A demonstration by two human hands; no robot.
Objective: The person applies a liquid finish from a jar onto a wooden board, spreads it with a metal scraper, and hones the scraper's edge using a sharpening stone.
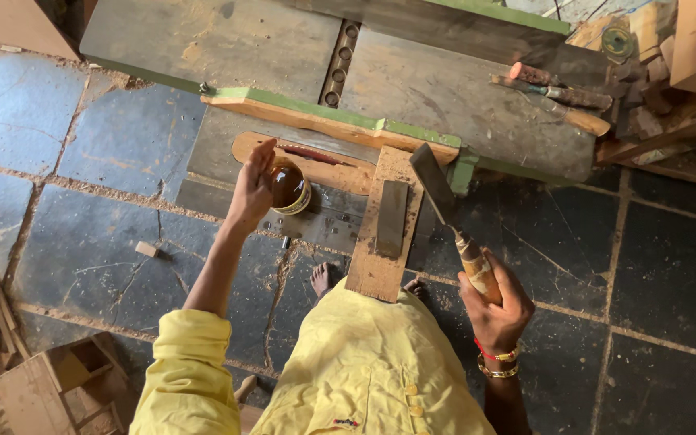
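A: Right hand point(495, 310)?
B: Grip closed around the wooden handle of a chisel point(453, 221). The blade sticks out above the fist, long axis running up-left, with the flat tip over the wooden board point(380, 266) holding a dark sharpening stone point(391, 219).
A: Left hand point(253, 189)?
B: Fingers loosely curled, touching the side of a small brown jar point(290, 187) on the desk point(445, 97). Can't tell if it's actually gripping.

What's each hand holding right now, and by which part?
The right hand holds a chisel by its wooden handle. The left hand grasps a small brown jar by its side.
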